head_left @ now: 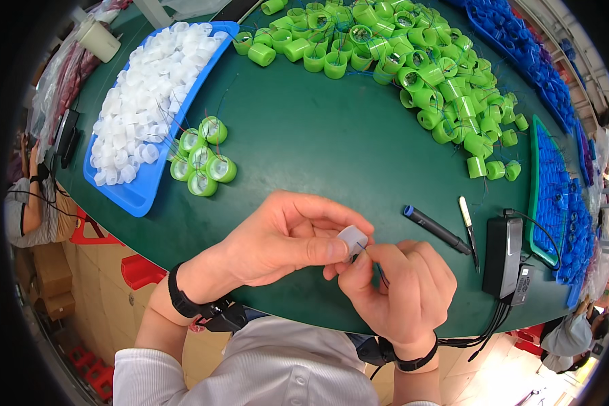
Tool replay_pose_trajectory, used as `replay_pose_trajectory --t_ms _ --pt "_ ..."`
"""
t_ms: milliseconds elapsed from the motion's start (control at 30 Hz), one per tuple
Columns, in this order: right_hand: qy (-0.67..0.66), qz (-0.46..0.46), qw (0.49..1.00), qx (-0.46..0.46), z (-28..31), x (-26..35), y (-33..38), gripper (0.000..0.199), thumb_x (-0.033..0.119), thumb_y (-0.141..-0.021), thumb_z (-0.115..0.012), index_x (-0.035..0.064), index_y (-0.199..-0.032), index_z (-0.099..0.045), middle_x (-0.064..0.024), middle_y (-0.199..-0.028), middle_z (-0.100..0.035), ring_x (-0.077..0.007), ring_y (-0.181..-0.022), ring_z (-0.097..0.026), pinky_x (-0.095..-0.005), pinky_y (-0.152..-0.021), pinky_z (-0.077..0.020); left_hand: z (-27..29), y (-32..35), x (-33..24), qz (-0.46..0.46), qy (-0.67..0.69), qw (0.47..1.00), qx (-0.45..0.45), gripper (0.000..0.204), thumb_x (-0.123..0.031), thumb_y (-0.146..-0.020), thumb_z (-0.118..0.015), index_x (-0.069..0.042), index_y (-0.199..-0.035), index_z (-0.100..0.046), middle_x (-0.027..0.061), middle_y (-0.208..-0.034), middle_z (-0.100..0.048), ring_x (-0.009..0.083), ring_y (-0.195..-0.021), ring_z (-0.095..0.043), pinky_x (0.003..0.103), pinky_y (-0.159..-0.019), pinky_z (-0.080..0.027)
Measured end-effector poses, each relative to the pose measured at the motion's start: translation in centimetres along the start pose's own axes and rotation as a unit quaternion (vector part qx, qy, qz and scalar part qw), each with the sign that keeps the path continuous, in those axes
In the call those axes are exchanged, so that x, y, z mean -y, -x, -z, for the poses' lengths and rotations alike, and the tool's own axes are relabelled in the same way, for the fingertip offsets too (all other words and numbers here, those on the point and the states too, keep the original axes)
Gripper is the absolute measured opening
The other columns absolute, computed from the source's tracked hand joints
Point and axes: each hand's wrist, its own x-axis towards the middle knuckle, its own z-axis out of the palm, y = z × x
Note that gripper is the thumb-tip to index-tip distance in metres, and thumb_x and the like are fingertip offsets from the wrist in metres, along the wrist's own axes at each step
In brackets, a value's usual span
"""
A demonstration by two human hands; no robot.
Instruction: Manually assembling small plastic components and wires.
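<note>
Between the thumb and fingers of my left hand (281,237) is a small white translucent plastic cap (352,238). Close against it, my right hand (406,284) pinches a thin dark wire (384,274) that runs at the cap's opening. What is inside the cap is hidden by my fingers. Left of my hands stands a small group of green cups with white inserts (201,158), thin wires rising from them. To the right of my hands lie a black marker with a blue end (436,229) and a slim tool with a white handle (465,213).
A blue tray (142,199) heaped with white caps (149,88) is at the left. Many wired green cups (446,88) cover the far side of the green table (284,135). At the right are a black power adapter (502,257) with cables and a green-rimmed tray (536,169) of blue parts.
</note>
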Motion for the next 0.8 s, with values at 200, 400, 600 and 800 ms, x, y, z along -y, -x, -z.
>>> replay_pose_trajectory --t_ms 200,400,600,800 --pt "-0.024 0.004 0.999 -0.021 -0.39 -0.01 -0.17 0.008 0.001 -0.071 -0.063 -0.0022 -0.075 -0.057 -0.0013 -0.055 -0.042 -0.0151 -0.044 -0.044 -0.0237 -0.039 -0.0369 0.22 0.11 0.10 0.008 0.022 0.999 0.031 0.035 -0.006 -0.088 -0.058 0.013 -0.116 -0.052 0.0192 -0.106 -0.061 0.0177 -0.085 -0.063 0.027 -0.071 -0.054" --pt "-0.043 -0.024 0.999 0.000 -0.23 0.19 -0.26 0.006 -0.001 -0.072 -0.059 -0.0028 -0.077 -0.056 -0.0024 -0.056 -0.044 -0.0164 -0.045 -0.046 -0.0247 -0.039 -0.0381 -0.35 0.14 -0.03 0.041 0.035 0.998 0.010 0.032 -0.014 -0.095 -0.052 0.007 -0.118 -0.054 0.0126 -0.099 -0.062 0.0191 -0.091 -0.062 0.034 -0.074 -0.057" --pt "-0.058 -0.035 0.998 0.006 0.00 0.17 -0.28 0.007 -0.001 -0.073 -0.061 -0.0023 -0.078 -0.056 -0.0028 -0.057 -0.046 -0.0170 -0.046 -0.047 -0.0253 -0.040 -0.0396 -0.31 0.14 -0.02 0.031 0.022 0.999 0.019 0.032 -0.013 -0.094 -0.053 0.008 -0.119 -0.053 0.0130 -0.099 -0.062 0.0182 -0.090 -0.062 0.034 -0.077 -0.056" --pt "-0.047 -0.024 0.999 0.011 0.00 0.14 -0.31 0.007 -0.001 -0.074 -0.062 -0.0022 -0.078 -0.056 -0.0028 -0.058 -0.047 -0.0167 -0.046 -0.048 -0.0251 -0.041 -0.0397 0.08 0.20 0.06 0.027 0.042 0.998 0.027 0.038 -0.011 -0.092 -0.055 0.014 -0.120 -0.048 0.0197 -0.108 -0.060 0.0239 -0.099 -0.062 0.035 -0.086 -0.054"
